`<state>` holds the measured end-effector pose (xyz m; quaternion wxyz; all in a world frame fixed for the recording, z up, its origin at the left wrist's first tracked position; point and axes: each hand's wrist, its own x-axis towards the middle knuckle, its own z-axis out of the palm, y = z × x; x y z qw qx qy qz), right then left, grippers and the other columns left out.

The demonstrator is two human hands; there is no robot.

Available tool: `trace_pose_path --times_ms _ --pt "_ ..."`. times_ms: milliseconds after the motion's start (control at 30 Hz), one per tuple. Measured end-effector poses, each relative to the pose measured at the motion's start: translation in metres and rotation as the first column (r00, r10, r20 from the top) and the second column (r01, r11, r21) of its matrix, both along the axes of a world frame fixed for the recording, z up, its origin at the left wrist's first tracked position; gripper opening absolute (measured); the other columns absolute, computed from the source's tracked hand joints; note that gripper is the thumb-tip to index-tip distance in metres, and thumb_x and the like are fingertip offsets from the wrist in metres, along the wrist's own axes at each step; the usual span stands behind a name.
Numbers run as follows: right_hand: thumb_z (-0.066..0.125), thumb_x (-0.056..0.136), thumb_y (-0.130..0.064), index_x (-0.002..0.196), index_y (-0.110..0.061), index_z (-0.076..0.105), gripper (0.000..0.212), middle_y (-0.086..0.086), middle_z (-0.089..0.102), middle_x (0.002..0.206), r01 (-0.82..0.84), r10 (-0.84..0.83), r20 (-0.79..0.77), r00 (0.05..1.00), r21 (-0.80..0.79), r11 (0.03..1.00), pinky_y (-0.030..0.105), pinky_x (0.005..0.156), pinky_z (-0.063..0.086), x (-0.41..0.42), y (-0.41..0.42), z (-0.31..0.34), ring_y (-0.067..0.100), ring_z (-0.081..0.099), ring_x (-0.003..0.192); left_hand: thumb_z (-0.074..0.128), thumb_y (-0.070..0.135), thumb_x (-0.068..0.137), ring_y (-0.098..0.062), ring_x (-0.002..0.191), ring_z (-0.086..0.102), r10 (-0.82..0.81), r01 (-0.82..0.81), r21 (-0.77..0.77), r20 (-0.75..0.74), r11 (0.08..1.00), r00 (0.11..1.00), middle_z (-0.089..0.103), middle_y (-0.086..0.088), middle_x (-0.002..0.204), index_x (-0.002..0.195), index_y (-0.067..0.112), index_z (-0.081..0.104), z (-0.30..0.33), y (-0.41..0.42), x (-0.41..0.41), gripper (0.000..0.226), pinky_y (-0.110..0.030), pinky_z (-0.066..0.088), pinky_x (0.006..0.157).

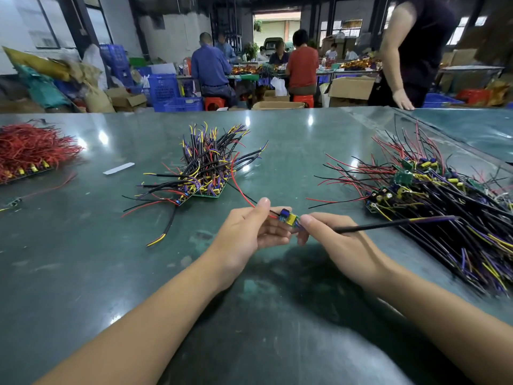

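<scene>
Board (288,218): small, with blue and yellow parts on top; held in the air above the table (83,273), between both hands, near the front middle.
Left hand (249,232): fingers curled, thumb and forefinger pinching the board's left end at the wire roots.
Right hand (333,240): fingers curled, thumb and forefinger pinching the board's right end; cable passing over the knuckles.
Red wire (241,190): rising from the board's left end, curving up and back toward the centre pile.
Black cable (388,225): running from the board's right end out to the right, its tip over the right pile; contact with that pile not determinable.
Centre pile (208,168): wired boards stacked beyond the hands, leads bristling upward; well apart from the held board.
Right pile (444,204): loose heap of wired boards, near the right hand.
Red pile (27,148): boards with red leads at the far left edge.
White strip (118,168): flat on the table, between red pile and centre pile.
Background: workers (301,65) seated at a far bench; standing person's hand (402,100) resting on the table's far edge.
</scene>
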<state>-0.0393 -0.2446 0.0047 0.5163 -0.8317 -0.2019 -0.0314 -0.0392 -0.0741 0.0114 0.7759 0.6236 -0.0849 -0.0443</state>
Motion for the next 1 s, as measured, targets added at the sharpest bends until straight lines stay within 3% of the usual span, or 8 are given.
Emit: trace_pose_path --times_ms 67,167,367,467,600,700,833,1000 --pt "0.040 0.100 -0.034 0.065 -0.015 0.062 0.045 -0.003 0.059 0.063 -0.020 0.020 -0.001 1.000 -0.026 0.999 0.014 0.056 0.032 -0.002 -0.001 0.000 0.000 0.045 0.055 0.031 0.024 0.102 -0.010 0.058 0.064 0.011 -0.014 0.053 0.050 0.998 0.999 0.070 -0.004 0.068 0.091 0.008 0.068 0.000 0.002 0.001 0.042 -0.019 0.053 0.056" --pt "0.035 0.096 -0.038 0.064 -0.012 0.060 0.048 0.003 0.059 0.068 -0.057 0.065 0.070 0.995 -0.108 0.993 0.018 0.061 0.038 -0.004 0.001 -0.002 0.005 0.052 0.064 0.032 0.021 0.102 -0.007 0.050 0.059 0.156 -0.164 0.079 0.096 0.983 0.983 0.068 0.001 0.060 0.086 0.009 0.067 0.002 0.003 0.004 0.041 -0.017 0.050 0.051" --pt "0.036 0.092 -0.036 0.054 -0.020 0.050 0.044 -0.006 0.052 0.061 -0.125 0.126 0.040 0.991 -0.029 0.992 0.020 0.066 0.036 -0.002 0.000 -0.003 0.008 0.049 0.066 0.029 0.020 0.103 -0.004 0.045 0.052 0.432 -0.424 -0.135 0.041 0.896 0.901 0.067 -0.001 0.058 0.083 0.004 0.064 0.008 0.026 0.017 0.043 -0.013 0.042 0.044" --pt "0.037 0.094 -0.034 0.050 -0.020 0.049 0.048 -0.004 0.051 0.057 -0.107 0.107 0.009 0.994 0.019 0.994 0.017 0.066 0.037 0.000 0.001 -0.004 0.009 0.054 0.067 0.029 0.026 0.104 -0.004 0.045 0.052 0.392 -0.386 -0.219 -0.018 0.896 0.920 0.068 -0.002 0.060 0.088 0.004 0.064 0.007 0.026 0.016 0.045 -0.012 0.040 0.043" --pt "0.035 0.102 -0.015 0.046 -0.015 0.046 0.056 0.001 0.052 0.055 -0.066 0.072 -0.040 0.997 0.138 0.988 0.013 0.076 0.038 0.002 -0.003 -0.005 0.002 0.065 0.099 0.027 0.044 0.099 -0.010 0.053 0.055 0.173 -0.163 -0.300 0.007 0.940 0.985 0.070 -0.007 0.069 0.097 0.004 0.067 0.007 0.027 0.012 0.056 -0.015 0.044 0.049" --pt "0.034 0.102 -0.013 0.047 -0.012 0.045 0.056 0.001 0.051 0.053 -0.064 0.071 -0.041 0.997 0.157 0.986 0.011 0.075 0.039 0.003 -0.003 -0.006 0.002 0.066 0.098 0.045 0.061 0.086 -0.010 0.057 0.057 0.053 -0.039 -0.157 0.084 0.987 0.995 0.071 -0.006 0.077 0.101 0.008 0.067 0.005 0.022 0.006 0.060 -0.017 0.048 0.053" --pt "0.035 0.102 -0.013 0.046 -0.016 0.048 0.058 0.007 0.052 0.053 -0.110 0.115 -0.030 0.993 0.128 0.986 0.010 0.077 0.040 0.002 -0.001 -0.008 0.003 0.066 0.097 0.048 0.039 0.090 -0.006 0.057 0.054 0.021 -0.057 0.194 0.183 0.979 0.983 0.069 -0.001 0.078 0.095 0.014 0.071 -0.005 0.010 0.003 0.035 -0.016 0.046 0.054" --pt "0.036 0.099 -0.023 0.046 -0.021 0.050 0.055 0.001 0.053 0.052 -0.140 0.142 -0.006 0.990 0.124 0.982 0.009 0.074 0.040 0.005 -0.001 -0.012 0.005 0.066 0.097 0.032 0.022 0.101 -0.004 0.052 0.052 0.116 -0.122 0.029 0.151 0.992 0.982 0.072 -0.001 0.074 0.091 0.010 0.069 0.000 0.016 0.009 0.040 -0.014 0.043 0.048"
